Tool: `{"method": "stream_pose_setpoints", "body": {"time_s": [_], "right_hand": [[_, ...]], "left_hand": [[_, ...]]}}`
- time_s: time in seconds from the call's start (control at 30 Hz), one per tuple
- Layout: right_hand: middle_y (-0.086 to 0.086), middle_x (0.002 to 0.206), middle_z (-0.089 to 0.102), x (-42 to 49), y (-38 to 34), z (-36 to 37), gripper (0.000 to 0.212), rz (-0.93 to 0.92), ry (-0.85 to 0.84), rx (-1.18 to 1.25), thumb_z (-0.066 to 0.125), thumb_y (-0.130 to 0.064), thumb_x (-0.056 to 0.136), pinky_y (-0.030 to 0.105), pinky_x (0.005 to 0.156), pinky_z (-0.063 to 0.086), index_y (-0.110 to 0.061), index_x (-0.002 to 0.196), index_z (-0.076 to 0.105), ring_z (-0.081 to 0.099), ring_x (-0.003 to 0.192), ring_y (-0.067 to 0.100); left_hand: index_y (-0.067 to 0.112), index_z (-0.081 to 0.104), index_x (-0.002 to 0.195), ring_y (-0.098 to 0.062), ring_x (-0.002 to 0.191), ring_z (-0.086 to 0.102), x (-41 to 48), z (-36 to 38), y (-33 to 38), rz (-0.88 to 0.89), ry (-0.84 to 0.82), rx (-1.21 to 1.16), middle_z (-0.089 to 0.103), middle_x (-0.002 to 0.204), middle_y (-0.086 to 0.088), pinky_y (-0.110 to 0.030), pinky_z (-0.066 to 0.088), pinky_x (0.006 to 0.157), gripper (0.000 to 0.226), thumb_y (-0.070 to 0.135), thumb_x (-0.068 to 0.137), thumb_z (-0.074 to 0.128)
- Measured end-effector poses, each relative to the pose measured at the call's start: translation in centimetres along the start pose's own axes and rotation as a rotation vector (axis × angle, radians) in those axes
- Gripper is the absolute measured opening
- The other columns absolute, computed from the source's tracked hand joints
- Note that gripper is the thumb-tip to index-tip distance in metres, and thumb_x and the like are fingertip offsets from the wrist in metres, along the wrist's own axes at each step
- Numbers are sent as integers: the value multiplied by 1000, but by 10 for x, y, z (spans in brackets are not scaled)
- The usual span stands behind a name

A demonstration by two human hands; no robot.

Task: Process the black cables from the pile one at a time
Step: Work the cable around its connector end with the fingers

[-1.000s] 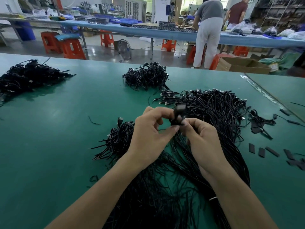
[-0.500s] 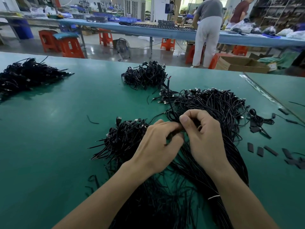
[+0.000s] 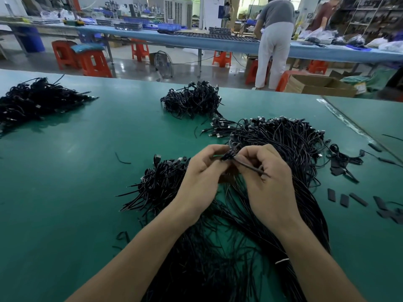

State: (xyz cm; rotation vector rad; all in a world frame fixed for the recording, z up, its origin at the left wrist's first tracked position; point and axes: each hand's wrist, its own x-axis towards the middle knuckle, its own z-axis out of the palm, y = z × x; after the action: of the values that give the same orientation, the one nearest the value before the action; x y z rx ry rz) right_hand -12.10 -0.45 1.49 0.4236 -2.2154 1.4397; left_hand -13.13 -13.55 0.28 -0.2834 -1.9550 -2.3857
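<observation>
L hand (image 3: 202, 177) & R hand (image 3: 268, 182) both pinch one cable (image 3: 228, 156), prob. coiled, above pile (image 3: 283, 144) on surface (image 3: 65, 192).

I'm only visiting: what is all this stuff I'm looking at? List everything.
green table mat: one, green, foreground
heaps of thin black cables: four main, black, spread over the mat, biggest beneath the hands
short flat black strips: at least four, black, mat's right side
orange plastic stools: several, orange, floor behind
brown cardboard box: one, brown, floor, back right
long blue bench: one, blue, background
standing people: two, at that bench
single black cable: one, black, between both hands
left hand: one, pinches the cable
right hand: one, pinches the cable
</observation>
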Motion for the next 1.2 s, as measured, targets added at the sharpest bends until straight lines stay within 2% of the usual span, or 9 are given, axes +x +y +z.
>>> {"method": "stream_pose_setpoints", "body": {"time_s": [0.13, 0.3, 0.5, 0.6, 0.73, 0.83, 0.97, 1.07, 1.2], "right_hand": [[-10, 88, 55, -2, 1, 1, 18, 14, -38, -31, 63, -15, 95, 21, 74, 46, -28, 83, 63, 55, 88, 16], [-9, 85, 53, -4, 2, 4, 10, -24, -107, -134, 64, -17, 94, 28, 74, 43, -22, 86, 64, 51, 85, 18], [-13, 89, 55, -3, 8, 6, 7, 65, -104, -184, 63, -22, 96, 16, 71, 40, -19, 98, 69, 54, 86, 10], [-6, 88, 59, 1, 15, 3, 10, 144, -47, -152, 61, -29, 96, 12, 63, 38, -23, 89, 63, 55, 76, 7], [-7, 73, 56, 3, 19, -2, 11, 226, 27, -18, 60, -26, 98, 13, 52, 31, -23, 88, 65, 44, 52, 2], [-6, 82, 63, 2, 13, 0, 10, 182, 26, 39, 61, -24, 97, 13, 57, 41, -28, 88, 64, 53, 61, 0], [-1, 86, 68, 1, 8, 0, 11, 162, 8, 88, 61, -22, 97, 13, 64, 46, -28, 88, 64, 62, 70, 0], [-3, 88, 70, 0, 9, 0, 10, 183, -47, 112, 62, -22, 97, 16, 67, 48, -25, 88, 67, 65, 75, 3], [-5, 87, 66, -3, 9, 1, 12, 187, -102, 163, 65, -19, 94, 13, 68, 45, -25, 84, 66, 60, 74, -1]], "left_hand": [[15, 65, 105, -20, 95, 67, 2, -3, 3, -34, 51, -173, 74, 103, -8, -37, 55, 81, 25, 15, 92, 44], [18, 51, 112, -18, 91, 71, 1, -7, 8, 60, 22, -300, 76, 104, -13, -24, 54, 74, 18, 27, 100, 42], [24, 72, 84, -20, 89, 67, -3, -9, 11, 165, -34, -177, 73, 87, -6, -32, 52, 86, 32, 34, 98, 46], [21, 67, 86, -18, 86, 65, -5, -9, 11, 274, -33, 29, 74, 88, -3, -35, 50, 81, 5, 17, 88, 67], [36, 61, 87, -1, 66, 45, -4, -11, 4, 274, 35, 400, 55, 81, 19, -15, 36, 66, 33, 18, 72, 85], [24, 57, 85, -3, 55, 40, -2, -8, -2, 185, 62, 380, 49, 64, 15, -18, 37, 54, 33, 18, 75, 87], [20, 56, 80, -7, 45, 44, -3, -5, -5, 91, 82, 370, 59, 54, 9, -19, 36, 45, 32, 38, 80, 82], [14, 56, 86, -15, 49, 59, -2, -5, -5, 39, 88, 247, 70, 62, -4, -25, 49, 48, 25, 22, 85, 79], [10, 54, 92, -16, 72, 69, 2, -5, -2, 7, 102, 73, 73, 78, -7, -28, 59, 71, 19, -5, 90, 66]]}}
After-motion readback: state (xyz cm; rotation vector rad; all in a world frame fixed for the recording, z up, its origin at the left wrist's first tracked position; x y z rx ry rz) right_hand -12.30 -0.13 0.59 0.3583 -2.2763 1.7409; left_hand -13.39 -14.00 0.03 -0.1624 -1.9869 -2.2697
